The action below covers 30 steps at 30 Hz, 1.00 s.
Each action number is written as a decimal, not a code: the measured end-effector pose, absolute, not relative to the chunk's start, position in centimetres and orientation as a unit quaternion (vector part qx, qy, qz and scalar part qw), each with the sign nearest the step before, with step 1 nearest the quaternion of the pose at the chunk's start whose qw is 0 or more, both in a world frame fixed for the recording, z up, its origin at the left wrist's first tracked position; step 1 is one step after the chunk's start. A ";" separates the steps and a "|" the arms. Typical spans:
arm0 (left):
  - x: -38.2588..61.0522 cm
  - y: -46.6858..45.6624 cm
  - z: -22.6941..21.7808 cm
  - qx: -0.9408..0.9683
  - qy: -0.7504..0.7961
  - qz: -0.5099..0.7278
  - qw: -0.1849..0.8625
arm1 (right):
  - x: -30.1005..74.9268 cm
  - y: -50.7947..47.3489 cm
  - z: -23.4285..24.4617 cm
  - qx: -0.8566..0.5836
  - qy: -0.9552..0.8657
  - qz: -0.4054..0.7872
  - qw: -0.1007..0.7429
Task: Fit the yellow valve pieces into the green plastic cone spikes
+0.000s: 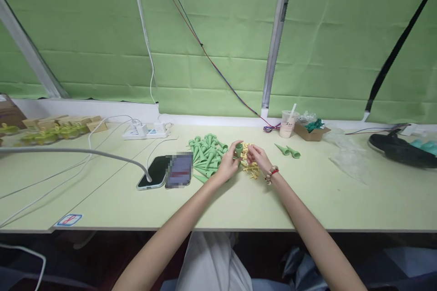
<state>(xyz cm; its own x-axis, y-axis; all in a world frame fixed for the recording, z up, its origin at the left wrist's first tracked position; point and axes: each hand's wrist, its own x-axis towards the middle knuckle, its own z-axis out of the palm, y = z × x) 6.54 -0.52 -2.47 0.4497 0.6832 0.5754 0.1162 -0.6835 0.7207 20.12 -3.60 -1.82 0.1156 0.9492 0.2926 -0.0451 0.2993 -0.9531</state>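
My left hand [230, 163] is closed around a green plastic cone [239, 149], its wide end turned up toward my right hand. Close beside it, my right hand [258, 157] has its fingers pinched together above a heap of small yellow cross-shaped pieces [251, 172]. Whatever sits between those fingertips is too small to make out. To the left of my left hand lies a pile of green cones [208, 151], partly covered by the hand. Two more green cones [287, 150] lie apart on the table, right of my right hand.
Two phones [155, 173] lie left of the cone pile, one with a cable over it. A power strip [146, 133] stands behind them. At the back right are a drink cup [287, 123], a small cardboard box [311, 132] and a plastic bag [350, 161]. A black tray-like object [399, 149] sits far right.
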 end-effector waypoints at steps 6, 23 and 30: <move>6.4 -0.7 -2.2 0.802 0.250 0.451 0.301 | 20.2 -3.3 -2.4 -0.447 -0.554 0.371 0.597; 6.2 -0.1 -3.0 0.814 0.246 0.431 0.301 | 20.4 -2.9 -3.0 -0.466 -0.552 0.377 0.579; 6.4 -0.2 -3.0 0.806 0.245 0.436 0.316 | 20.4 -3.1 -3.2 -0.509 -0.539 0.340 0.579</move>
<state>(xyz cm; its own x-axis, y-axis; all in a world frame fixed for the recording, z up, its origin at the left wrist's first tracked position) 6.42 -0.19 -3.00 0.4995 0.6705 0.5485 0.1191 -0.6803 0.7232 20.42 -3.09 -3.17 0.1884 0.9422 0.2771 0.1550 0.2500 -0.9557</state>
